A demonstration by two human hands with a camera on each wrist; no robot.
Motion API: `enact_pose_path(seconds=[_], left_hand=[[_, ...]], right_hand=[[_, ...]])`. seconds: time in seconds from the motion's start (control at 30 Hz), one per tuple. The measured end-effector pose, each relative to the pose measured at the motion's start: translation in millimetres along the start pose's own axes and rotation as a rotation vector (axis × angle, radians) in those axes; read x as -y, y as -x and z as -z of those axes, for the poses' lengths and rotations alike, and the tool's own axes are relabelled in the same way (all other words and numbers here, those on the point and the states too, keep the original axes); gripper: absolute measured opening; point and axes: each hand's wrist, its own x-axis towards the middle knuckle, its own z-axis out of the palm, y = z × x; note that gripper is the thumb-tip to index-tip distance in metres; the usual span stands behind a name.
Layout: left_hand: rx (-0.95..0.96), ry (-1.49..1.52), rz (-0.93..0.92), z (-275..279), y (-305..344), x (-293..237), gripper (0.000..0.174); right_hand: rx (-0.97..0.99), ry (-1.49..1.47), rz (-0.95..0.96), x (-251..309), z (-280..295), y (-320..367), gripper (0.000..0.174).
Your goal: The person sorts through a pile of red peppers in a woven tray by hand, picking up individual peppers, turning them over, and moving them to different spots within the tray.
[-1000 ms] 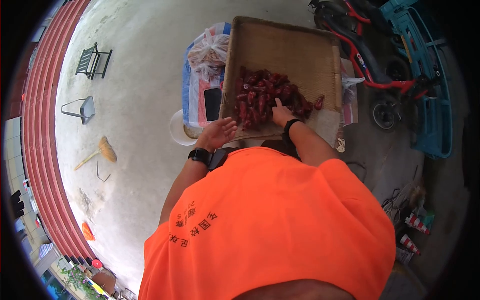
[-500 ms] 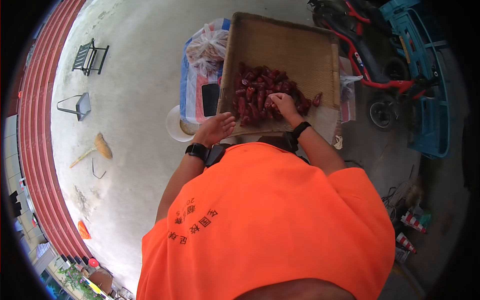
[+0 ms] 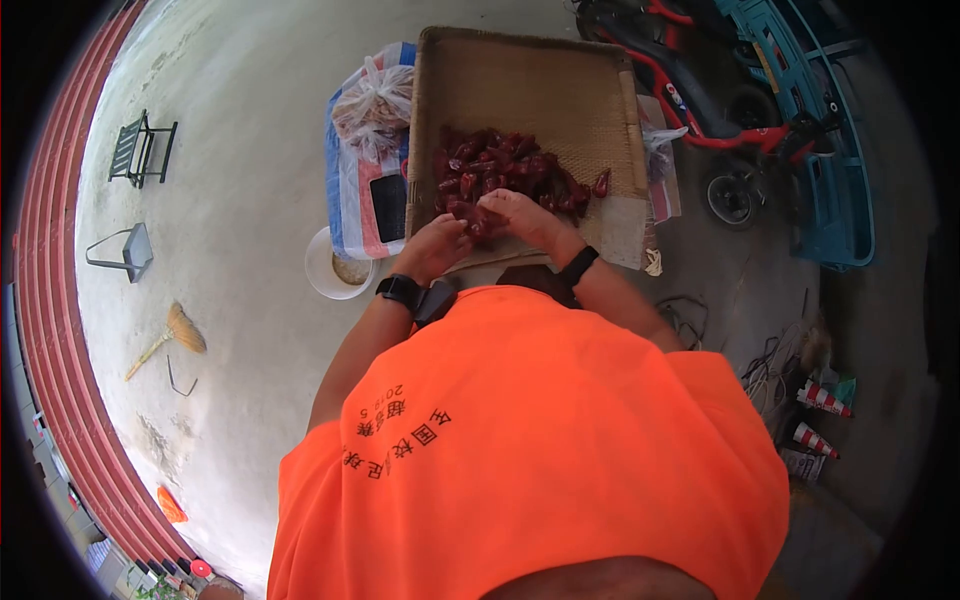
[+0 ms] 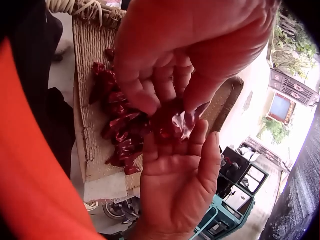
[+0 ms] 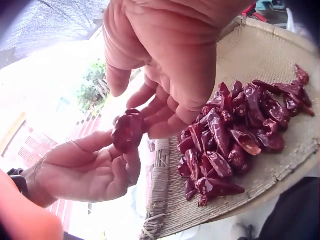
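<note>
A dried red chili pepper point(image 5: 127, 132) is pinched between the thumb and fingers of my left hand point(image 3: 435, 248). My right hand point(image 3: 532, 220) meets it there; in the left wrist view its palm faces up, its fingers fairly straight against the chili and its thumb standing off to the side. Both hands are at the near edge of a shallow woven tray point(image 3: 530, 80). More dried red chilies point(image 5: 225, 140) lie heaped in the tray, glossy and wrinkled, with a stray one point(image 3: 602, 183) off to the right.
Left of the tray, a striped cloth bag point(image 3: 345, 190) bears a knotted plastic bag point(image 3: 372, 110) and a black phone point(image 3: 388, 209). A white bucket point(image 3: 320, 265) stands below them. Farther left are a broom point(image 3: 183, 328) and a small chair point(image 3: 140, 150). A red scooter point(image 3: 700, 110) stands right.
My right hand has moved left from the heap to meet the left hand. The left hand, earlier held open with nothing in it, now pinches a chili. The view has shifted slightly.
</note>
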Motion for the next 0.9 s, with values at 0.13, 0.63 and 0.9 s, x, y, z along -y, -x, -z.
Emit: enact_pose_path(seconds=[0.13,0.63,0.9], left_hand=[[-0.072,-0.154,0.050,-13.0,3.1,-8.6,0.014],[-0.326,0.021,0.108,-5.7,8.6,-6.4,0.033],[-0.368,0.127,0.073,10.4,18.0,-3.2,0.035]], right_hand=[[0.133,-0.179,-0.224,-11.9,9.9,-3.8,0.025],[-0.692,0.089,-0.010,-58.6,140.1,2.3,0.020],[-0.941,-0.295,-0.106,-74.1,187.0,-1.4,0.034]])
